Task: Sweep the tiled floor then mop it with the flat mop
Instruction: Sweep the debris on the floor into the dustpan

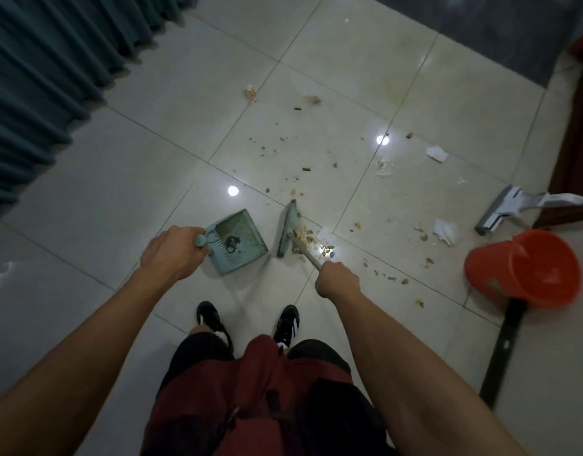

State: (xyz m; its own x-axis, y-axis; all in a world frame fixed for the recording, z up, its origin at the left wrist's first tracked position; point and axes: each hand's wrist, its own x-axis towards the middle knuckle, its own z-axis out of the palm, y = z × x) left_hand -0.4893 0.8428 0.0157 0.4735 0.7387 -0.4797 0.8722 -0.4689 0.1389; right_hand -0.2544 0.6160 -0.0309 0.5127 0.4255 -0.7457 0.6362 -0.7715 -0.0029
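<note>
Left hand (170, 255) is gripping the dustpan (240, 241) handle, fingers curled round it; the pan is sitting flat on the tiled floor (119, 199). Right hand (337, 279) is clasping the broom (288, 228) handle, fingers wrapped tight, the broom head lying just beside the pan with crumbs (304, 236) piling against it. More crumbs and paper scraps (436, 153) are lying scattered beyond. The flat mop (500, 209) is resting near the right wall, an orange bucket (527, 268) tipped just below it.

- I see teal curtains (43, 77) hanging along the left.
- My black shoes (285, 324) stand side by side at the bottom.
- A dark wooden door frame (576, 153) runs down the right edge.
</note>
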